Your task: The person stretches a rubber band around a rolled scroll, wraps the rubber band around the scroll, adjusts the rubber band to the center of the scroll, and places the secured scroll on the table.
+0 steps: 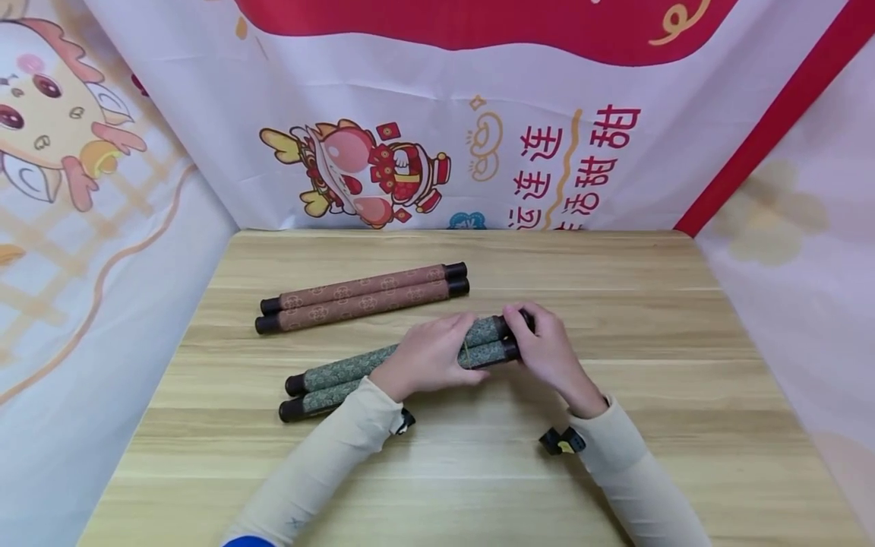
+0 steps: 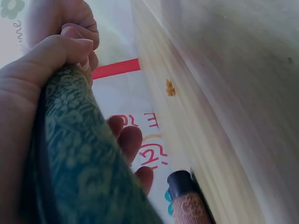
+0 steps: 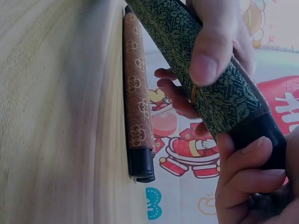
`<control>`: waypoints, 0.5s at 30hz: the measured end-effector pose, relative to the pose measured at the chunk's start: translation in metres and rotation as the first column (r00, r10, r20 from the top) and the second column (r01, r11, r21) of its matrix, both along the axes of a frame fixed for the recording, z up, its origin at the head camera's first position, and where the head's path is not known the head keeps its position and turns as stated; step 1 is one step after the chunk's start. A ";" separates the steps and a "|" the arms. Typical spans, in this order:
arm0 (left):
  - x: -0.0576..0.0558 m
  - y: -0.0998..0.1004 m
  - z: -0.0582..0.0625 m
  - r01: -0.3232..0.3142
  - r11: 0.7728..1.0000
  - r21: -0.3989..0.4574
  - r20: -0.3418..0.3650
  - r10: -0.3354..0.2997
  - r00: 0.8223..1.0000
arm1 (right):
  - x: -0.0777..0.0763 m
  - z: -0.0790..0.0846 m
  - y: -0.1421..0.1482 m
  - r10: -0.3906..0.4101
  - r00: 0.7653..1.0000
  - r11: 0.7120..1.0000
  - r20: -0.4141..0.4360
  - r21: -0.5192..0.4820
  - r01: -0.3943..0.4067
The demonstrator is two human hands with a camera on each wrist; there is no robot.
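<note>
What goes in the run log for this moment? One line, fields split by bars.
left grip: holds green scroll | right grip: holds its dark end | brown scroll: on table, unheld

near to far: pale wood-grain tabletop (image 1: 718, 395) | far: white fabric hanging (image 1: 424, 83), red lettering (image 1: 540, 142), cartoon dragon (image 1: 349, 152) | far right: straight red stripe (image 1: 770, 129) | left: white cloth (image 1: 150, 319), cartoon animal face (image 1: 48, 99) | right: pale cloth (image 1: 786, 319), faint tan flower (image 1: 775, 209)

right hand (image 3: 250, 179) gripping the black end (image 3: 267, 130) of a green patterned scroll (image 3: 229, 100), left hand (image 3: 216, 39) holding it farther up, brown flower-patterned scroll (image 3: 138, 84) on a wooden tabletop (image 3: 60, 121)
</note>
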State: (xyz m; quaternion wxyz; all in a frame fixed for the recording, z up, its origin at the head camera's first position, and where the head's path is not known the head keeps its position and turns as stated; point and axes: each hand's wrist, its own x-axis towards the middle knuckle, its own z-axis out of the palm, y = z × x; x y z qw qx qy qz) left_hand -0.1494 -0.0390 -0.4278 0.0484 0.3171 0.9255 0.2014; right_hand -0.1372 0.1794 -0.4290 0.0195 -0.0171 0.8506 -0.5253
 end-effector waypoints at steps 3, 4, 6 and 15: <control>0.001 -0.008 -0.001 0.006 1.000 0.002 0.003 -0.006 1.000 | 0.000 0.000 0.000 0.002 1.000 1.000 -0.009 0.007 -0.002; 0.002 -0.009 -0.001 0.006 1.000 0.002 0.003 -0.006 1.000 | 0.000 0.000 0.000 0.002 1.000 1.000 -0.010 0.009 -0.002; 0.002 -0.010 0.000 0.009 1.000 -0.009 -0.011 -0.009 1.000 | 0.000 -0.001 -0.001 0.000 1.000 1.000 -0.017 0.020 0.000; 0.001 0.021 0.016 0.067 0.998 0.010 -0.106 -0.065 0.992 | 0.002 -0.001 -0.002 -0.011 0.999 0.999 -0.048 0.041 0.013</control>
